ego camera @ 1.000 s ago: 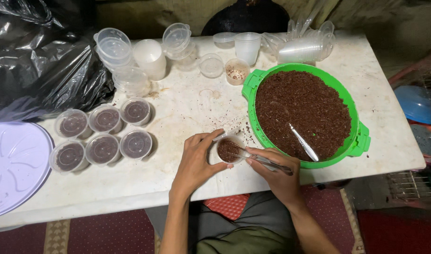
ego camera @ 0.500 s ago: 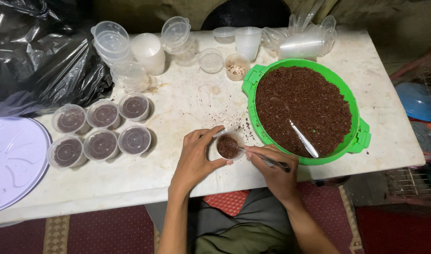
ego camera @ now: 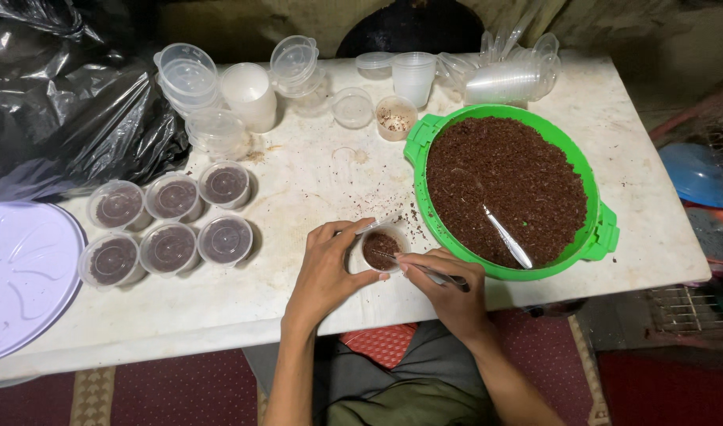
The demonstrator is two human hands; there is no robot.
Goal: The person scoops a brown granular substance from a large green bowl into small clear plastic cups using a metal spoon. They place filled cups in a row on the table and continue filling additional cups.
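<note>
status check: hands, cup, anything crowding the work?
Left hand wrapped round small cup of brown soil. Right hand holds thin metal tool, tip in cup. Green basin close right; nothing blocking.

Your basin (ego camera: 604, 237) sits on the table (ego camera: 314, 181). Left of the basin lies the small cup (ego camera: 380, 249). Six lidded cups (ego camera: 169, 225) lie farther left of the basin.

Left hand (ego camera: 326, 272) fingers curled, right hand (ego camera: 448, 288) in pinching grip, forearms converging

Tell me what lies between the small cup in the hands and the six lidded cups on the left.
Head view: only bare white table between the small cup and the lidded cups.
</note>
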